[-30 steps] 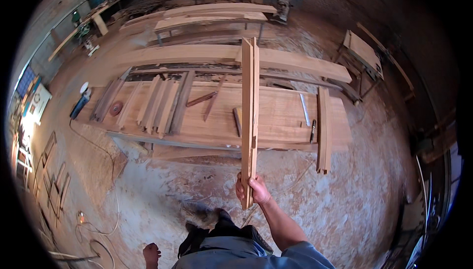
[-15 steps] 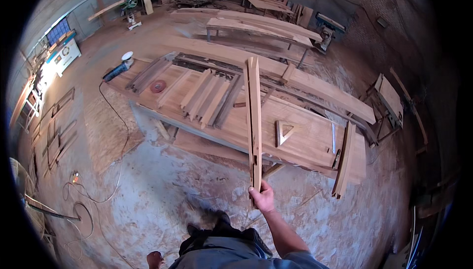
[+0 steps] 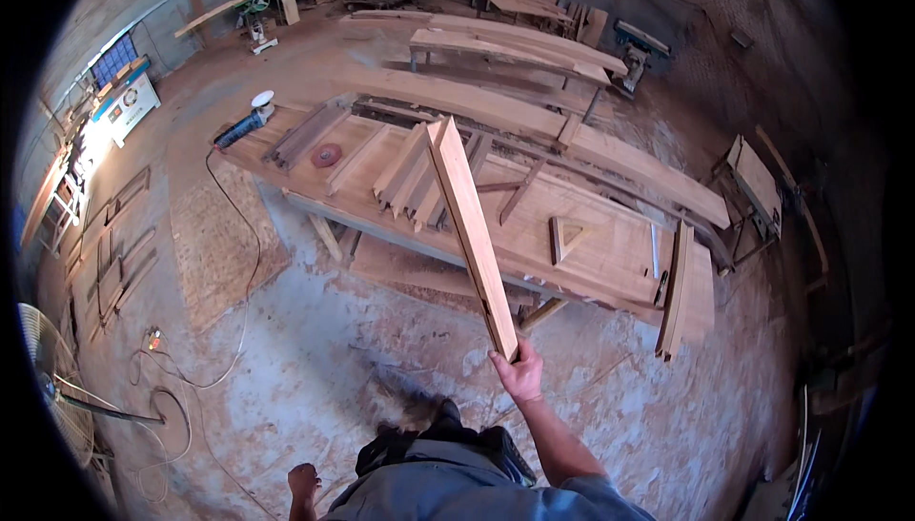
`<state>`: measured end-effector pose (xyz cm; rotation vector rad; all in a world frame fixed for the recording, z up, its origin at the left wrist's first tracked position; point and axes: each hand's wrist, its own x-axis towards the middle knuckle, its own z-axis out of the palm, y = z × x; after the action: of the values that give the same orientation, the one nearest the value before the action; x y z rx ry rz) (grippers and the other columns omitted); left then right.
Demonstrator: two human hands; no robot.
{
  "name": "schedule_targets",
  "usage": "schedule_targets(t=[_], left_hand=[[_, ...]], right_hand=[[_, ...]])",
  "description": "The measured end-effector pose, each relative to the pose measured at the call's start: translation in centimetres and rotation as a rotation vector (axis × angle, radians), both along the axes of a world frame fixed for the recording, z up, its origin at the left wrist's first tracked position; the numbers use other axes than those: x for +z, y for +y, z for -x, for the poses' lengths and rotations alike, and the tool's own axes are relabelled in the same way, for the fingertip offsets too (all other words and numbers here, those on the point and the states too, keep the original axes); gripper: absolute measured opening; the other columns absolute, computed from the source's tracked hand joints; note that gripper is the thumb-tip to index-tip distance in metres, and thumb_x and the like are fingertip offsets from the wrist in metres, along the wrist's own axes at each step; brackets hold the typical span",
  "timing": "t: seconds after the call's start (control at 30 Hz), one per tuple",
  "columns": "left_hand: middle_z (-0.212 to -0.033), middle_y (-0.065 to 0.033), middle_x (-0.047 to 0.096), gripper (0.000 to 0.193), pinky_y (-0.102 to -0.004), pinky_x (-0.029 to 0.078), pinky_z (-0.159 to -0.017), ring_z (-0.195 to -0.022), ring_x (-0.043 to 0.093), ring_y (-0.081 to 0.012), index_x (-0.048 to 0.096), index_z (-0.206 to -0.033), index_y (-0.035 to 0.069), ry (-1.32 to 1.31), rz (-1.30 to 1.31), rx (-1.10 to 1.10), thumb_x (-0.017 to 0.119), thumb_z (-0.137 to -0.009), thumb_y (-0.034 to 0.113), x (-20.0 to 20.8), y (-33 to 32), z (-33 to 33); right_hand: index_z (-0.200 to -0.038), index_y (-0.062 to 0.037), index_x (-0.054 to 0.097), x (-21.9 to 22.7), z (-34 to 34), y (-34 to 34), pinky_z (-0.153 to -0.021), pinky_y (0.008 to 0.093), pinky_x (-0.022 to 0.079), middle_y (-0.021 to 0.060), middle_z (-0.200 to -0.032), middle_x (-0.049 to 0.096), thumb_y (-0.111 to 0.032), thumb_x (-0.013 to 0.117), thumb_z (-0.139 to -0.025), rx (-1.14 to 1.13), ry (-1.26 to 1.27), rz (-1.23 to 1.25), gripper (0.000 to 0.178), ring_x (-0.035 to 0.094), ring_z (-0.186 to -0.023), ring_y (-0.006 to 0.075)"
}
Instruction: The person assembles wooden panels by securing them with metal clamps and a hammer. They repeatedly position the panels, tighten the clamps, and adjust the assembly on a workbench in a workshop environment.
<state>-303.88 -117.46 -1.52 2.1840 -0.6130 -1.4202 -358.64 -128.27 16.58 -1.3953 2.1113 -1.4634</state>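
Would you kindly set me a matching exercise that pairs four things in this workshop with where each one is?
Things
1. Long light-brown wooden bar
2. Blue power tool with a white disc
3. Triangular set square with a dark-brown edge
4. Pale round-caged fan

Places
A. On the right half of the wooden workbench
B. At the picture's lower left
C. In the right hand
D. At the workbench's left end

Pairs: 1-C, 2-D, 3-A, 4-B

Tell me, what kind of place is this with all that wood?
Probably a woodworking shop: the right grip holds a wooden piece, more wooden strips lie on the workbench, and a blue power tool is at its left end.
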Motion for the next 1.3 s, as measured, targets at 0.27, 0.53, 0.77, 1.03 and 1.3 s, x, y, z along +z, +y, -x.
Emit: schedule_targets(t=[0.27,0.53,0.77,1.03,1.3], left_hand=[[-0.060,-0.0052,0.051,0.018,-0.0305,0.047,-0.041,-0.046,0.055,-0.0171,0.054,-0.067,0.003,-0.036,-0.039,-0.112,0.047,-0.081,0.013,3.4,-2.7,1.7],[-0.061,-0.0039,0.050,0.017,-0.0303,0.047,-0.042,-0.048,0.056,-0.0167,0.054,-0.066,0.004,-0.031,-0.018,-0.135,0.047,-0.079,0.013,4.8,-2.9,3.5],[-0.060,-0.0042,0.050,0.017,-0.0306,0.047,-0.043,-0.049,0.058,-0.0172,0.054,-0.064,0.004,-0.112,-0.001,-0.321,0.047,-0.078,0.013,4.1,-2.2,3.9],[-0.063,-0.0074,0.053,0.018,-0.0306,0.047,-0.042,-0.051,0.058,-0.0189,0.054,-0.068,0.001,-0.065,-0.066,-0.201,0.047,-0.078,0.013,5.9,-3.4,6.7],[-0.066,-0.0093,0.054,0.019,-0.0321,0.045,-0.041,-0.051,0.058,-0.0210,0.054,-0.071,0.001,-0.141,0.010,-0.519,0.045,-0.079,0.016,6.6,-4.2,7.9]], right_hand=[[-0.110,-0.0007,0.055,-0.1,0.6,0.8,-0.063,0.0335,0.050,0.0091,-0.077,0.062,-0.023,0.073,-0.078,0.115,-0.185,0.023,0.043,0.061,-0.070,0.0193],[-0.108,-0.0040,0.052,4.7,2.1,1.1,-0.046,0.0308,0.049,0.0096,-0.074,0.058,-0.040,0.063,-0.086,0.550,-1.280,-0.097,0.043,0.057,-0.053,0.0178],[-0.111,-0.0042,0.050,5.4,3.2,0.0,-0.043,0.0326,0.047,0.0108,-0.076,0.055,-0.054,0.060,-0.084,0.774,-1.601,0.020,0.057,0.054,-0.052,0.0203],[-0.116,-0.0037,0.048,4.2,4.3,1.3,-0.041,0.0341,0.046,0.0088,-0.073,0.050,-0.058,0.057,-0.084,0.776,-1.868,0.078,0.063,0.052,-0.048,0.0209],[-0.110,-0.0007,0.045,5.0,6.0,1.4,-0.043,0.0336,0.051,0.0075,-0.073,0.054,-0.046,0.069,-0.079,0.687,-1.631,0.073,0.060,0.057,-0.052,0.0192]])
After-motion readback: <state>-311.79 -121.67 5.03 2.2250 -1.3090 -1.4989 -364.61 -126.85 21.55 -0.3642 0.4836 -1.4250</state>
